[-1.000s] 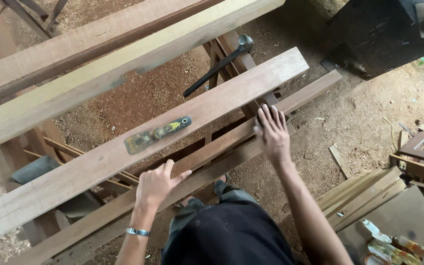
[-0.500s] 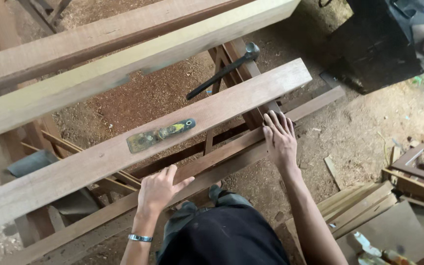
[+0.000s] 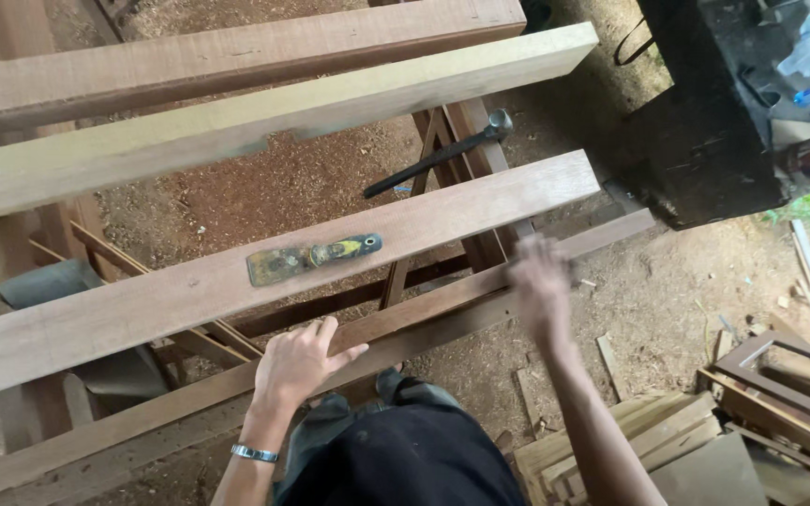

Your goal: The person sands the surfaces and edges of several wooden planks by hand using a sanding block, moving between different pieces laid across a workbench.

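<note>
My left hand (image 3: 300, 361) lies flat on the edge of a narrow dark wooden rail (image 3: 442, 305) that runs across in front of me. My right hand (image 3: 541, 281) is blurred in motion just above the same rail, further right, fingers spread and holding nothing. Beyond the rail lies a wide reddish plank (image 3: 142, 300) with a putty knife (image 3: 309, 257) resting on it, its handle yellow and dark. Both hands are apart from the knife.
Two more long planks (image 3: 236, 122) lie across wooden trestles (image 3: 466, 178) further back. A hammer (image 3: 442, 155) rests on a trestle. A black machine block (image 3: 714, 122) stands at upper right. Stacked wood offcuts and frames (image 3: 705, 431) lie at lower right on the sawdust floor.
My right hand has lifted off the rail and is moving, now blurred. My left hand has stayed on the rail. The view has shifted slightly.
</note>
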